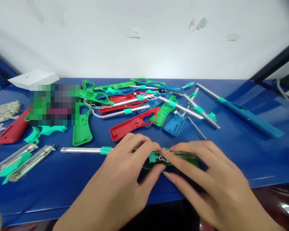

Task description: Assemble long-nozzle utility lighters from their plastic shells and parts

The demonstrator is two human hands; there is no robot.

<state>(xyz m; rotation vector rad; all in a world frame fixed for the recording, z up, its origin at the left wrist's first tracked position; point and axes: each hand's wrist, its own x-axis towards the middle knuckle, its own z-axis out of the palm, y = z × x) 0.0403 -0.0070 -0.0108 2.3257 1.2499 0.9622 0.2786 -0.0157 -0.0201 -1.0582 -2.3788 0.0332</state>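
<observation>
A partly assembled green utility lighter [191,158] lies near the table's front edge, its silver tube [80,150] pointing left. A teal collar [106,150] sits on the tube. My left hand [122,170] grips the lighter's middle, thumb below and fingers above, beside a teal piece [152,157]. On the handle side, my right hand [214,173] closes over it, with the index fingertip on the open body by a looped white wire [162,158]. My fingers hide much of the green body.
Behind my hands lies a pile of red half-shells [135,123], green half-shells [83,128] and wired metal tubes [180,107]. A blue lighter [250,120] is at right. Clear fuel tanks [30,163] and a red handle [13,130] lie left. A white wall [159,54] stands behind.
</observation>
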